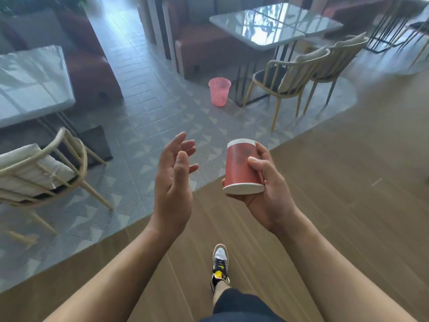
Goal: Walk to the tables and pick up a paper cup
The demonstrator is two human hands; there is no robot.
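My right hand [267, 189] grips a red paper cup [241, 166] with a white rim. The cup is tilted so its white bottom faces me and its mouth points away. Thumb and fingers curl round its side. My left hand [174, 180] floats to the left of the cup, palm turned toward it, fingers relaxed and spread, holding nothing. A gap separates it from the cup. Further ahead, a pink perforated waste bin [219, 91] stands on the grey tiled floor.
A glossy table [274, 26] with two beige chairs [290, 75] stands right of the bin. Another table [32, 84] and a chair [41, 173] are at the left. Brown sofas line the back. My foot [219, 266] is on the wooden floor.
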